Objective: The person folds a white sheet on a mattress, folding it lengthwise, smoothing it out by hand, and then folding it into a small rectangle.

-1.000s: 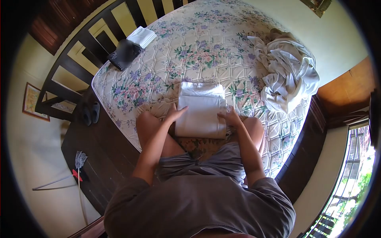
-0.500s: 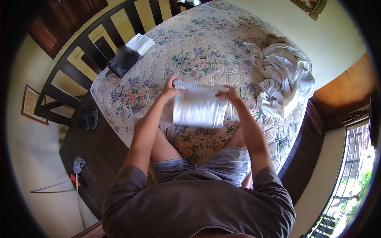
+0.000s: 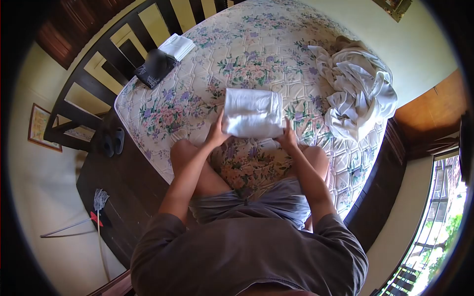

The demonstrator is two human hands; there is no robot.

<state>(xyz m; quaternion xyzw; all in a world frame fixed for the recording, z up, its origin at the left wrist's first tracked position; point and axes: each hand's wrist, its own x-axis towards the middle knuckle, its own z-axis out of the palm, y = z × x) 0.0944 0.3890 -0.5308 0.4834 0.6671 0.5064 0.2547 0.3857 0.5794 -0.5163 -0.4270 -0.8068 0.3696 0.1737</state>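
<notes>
A folded white cloth (image 3: 253, 112), roughly rectangular like a folded sheet, is in front of my crossed legs over the floral mattress (image 3: 197, 98). My left hand (image 3: 217, 132) grips its near left corner, fingers partly hidden at the edge. At the near right corner, my right hand (image 3: 288, 134) closes on the same cloth, thumb up along its side. Whether the cloth touches the mattress or is just above it, I cannot tell.
A crumpled white sheet (image 3: 358, 93) lies on the mattress at the right. Near the slatted headboard (image 3: 116, 59) are a folded white stack (image 3: 177, 47) and a black printed item (image 3: 153, 71). Slippers (image 3: 118, 141) and a mop (image 3: 100, 200) are on the dark floor at left.
The cloth has swung away from me: my hands, formerly at its far edge, now hold its near corners. My hands have come lower and closer to my knees.
</notes>
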